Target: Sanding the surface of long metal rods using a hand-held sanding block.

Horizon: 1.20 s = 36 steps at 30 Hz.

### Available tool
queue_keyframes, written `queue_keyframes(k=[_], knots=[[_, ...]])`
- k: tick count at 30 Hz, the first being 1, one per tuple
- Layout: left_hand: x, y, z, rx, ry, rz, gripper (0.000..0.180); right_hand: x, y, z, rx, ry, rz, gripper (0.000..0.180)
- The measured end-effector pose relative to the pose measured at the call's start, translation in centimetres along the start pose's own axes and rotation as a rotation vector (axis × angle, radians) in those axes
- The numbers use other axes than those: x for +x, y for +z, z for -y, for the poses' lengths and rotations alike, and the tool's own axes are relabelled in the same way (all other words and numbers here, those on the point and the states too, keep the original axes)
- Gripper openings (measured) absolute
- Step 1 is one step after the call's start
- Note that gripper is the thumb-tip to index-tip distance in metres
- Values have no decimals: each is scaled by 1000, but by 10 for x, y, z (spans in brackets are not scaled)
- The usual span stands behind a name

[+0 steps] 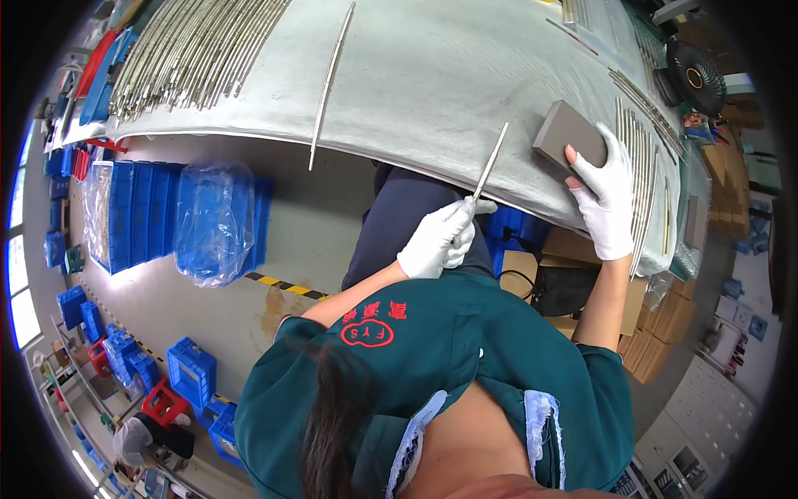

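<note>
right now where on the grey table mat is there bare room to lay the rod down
The grey mat lies bare between the lone long rod and the grey block under the right hand. Crowded: the rod pile far left and the rod row right.

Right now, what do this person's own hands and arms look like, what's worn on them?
Both the left hand and right hand wear white knit gloves reaching the wrists. The forearms are bare past the gloves. Short dark-green work-shirt sleeves cover the upper arms, and the shirt bears a red emblem. No watch, bands or cables show.
</note>
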State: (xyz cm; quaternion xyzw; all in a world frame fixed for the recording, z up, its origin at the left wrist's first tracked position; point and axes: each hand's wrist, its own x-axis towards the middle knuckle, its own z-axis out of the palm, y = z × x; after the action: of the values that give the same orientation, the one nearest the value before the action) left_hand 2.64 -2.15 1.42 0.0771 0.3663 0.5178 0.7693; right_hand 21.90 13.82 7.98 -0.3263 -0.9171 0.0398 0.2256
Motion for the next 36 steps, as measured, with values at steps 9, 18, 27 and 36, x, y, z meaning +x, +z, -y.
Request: queue_keyframes(k=[9, 18, 27, 36], knots=[[0, -8, 4, -123, 1, 67, 44, 36, 38, 57, 77, -214, -5, 53], [5, -11, 4, -177, -65, 149, 46, 41, 35, 63, -24, -172, -16, 45], [18, -32, 18, -461, -178, 382, 43, 12, 11, 15, 43, -9, 28, 49], [22, -38, 23, -629, -244, 549, 38, 27, 31, 28, 2, -203, -45, 52]])
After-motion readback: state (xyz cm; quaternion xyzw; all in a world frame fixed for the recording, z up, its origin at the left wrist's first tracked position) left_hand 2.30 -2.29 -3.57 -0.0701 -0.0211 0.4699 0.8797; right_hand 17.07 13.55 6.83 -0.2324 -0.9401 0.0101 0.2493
